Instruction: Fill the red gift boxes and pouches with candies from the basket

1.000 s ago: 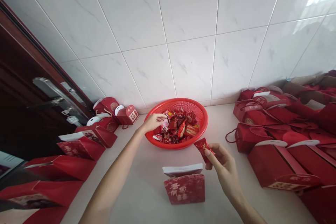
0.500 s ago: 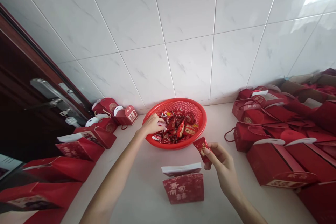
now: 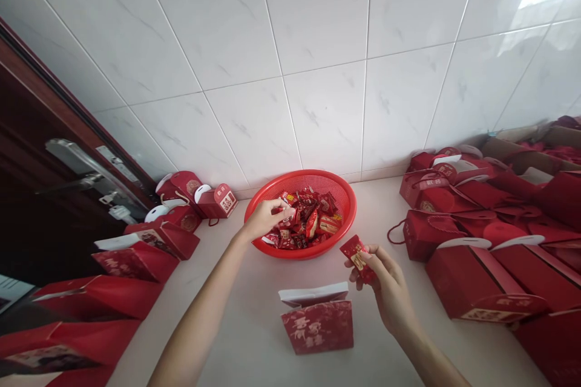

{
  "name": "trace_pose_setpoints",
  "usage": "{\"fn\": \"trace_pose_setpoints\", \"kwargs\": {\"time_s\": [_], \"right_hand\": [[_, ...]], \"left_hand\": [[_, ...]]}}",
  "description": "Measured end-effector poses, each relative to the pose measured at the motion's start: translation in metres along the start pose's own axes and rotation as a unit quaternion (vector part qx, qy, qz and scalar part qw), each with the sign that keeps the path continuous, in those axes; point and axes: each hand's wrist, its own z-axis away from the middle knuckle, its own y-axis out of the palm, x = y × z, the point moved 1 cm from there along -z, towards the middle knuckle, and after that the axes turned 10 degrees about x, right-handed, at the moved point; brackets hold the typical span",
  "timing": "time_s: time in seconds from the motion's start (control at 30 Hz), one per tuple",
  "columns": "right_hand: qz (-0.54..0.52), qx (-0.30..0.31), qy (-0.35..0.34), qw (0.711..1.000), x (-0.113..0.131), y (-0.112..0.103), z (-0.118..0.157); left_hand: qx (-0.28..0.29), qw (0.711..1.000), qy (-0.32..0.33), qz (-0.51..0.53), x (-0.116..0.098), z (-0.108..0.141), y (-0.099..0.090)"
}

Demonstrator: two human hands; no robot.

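Observation:
A red plastic basket stands against the wall with many red wrapped sweets in it. Over the left part of the basket is my left hand, its thumb and fingers pinched on a small wrapped sweet. My right hand holds a red and gold packet between thumb and fingers, to the right of the basket's front edge. A red paper gift bag with pale lettering stands upright in front of the basket, its white-lined top open.
Red gift boxes crowd the right side of the white table. More red boxes and bags line the left edge, beside a dark door with a metal handle. A tiled wall rises behind.
My left hand has lifted a little and its pinched sweet shows more clearly. My right hand has shifted slightly right, and the packet in it has turned, showing more gold.

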Motion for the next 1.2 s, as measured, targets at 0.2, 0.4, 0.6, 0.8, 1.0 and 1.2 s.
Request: {"fn": "trace_pose_setpoints", "kwargs": {"time_s": [0.2, 0.4, 0.6, 0.8, 1.0, 1.2], "right_hand": [[-0.016, 0.037, -0.009, 0.999, 0.008, 0.008, -0.006], [0.019, 0.088, -0.057, 0.994, 0.04, 0.038, -0.026], [0.107, 0.098, -0.116, 0.983, 0.06, 0.062, -0.048], [0.052, 0.201, -0.072, 0.976, 0.059, 0.057, -0.066], [0.022, 0.258, -0.056, 0.964, 0.07, 0.059, -0.073], [0.017, 0.226, -0.078, 0.971, 0.074, 0.055, -0.08]], "left_hand": [[-0.043, 0.947, 0.096, 0.302, -0.058, 0.025, 0.029], [-0.005, 0.919, 0.108, 0.379, -0.087, 0.028, 0.041], [-0.077, 0.904, 0.135, 0.398, -0.092, 0.024, 0.038], [-0.063, 0.884, 0.121, 0.447, -0.084, 0.028, 0.028], [-0.062, 0.855, 0.129, 0.498, -0.082, 0.032, 0.022], [-0.107, 0.863, 0.14, 0.473, -0.079, 0.034, 0.022]]}}
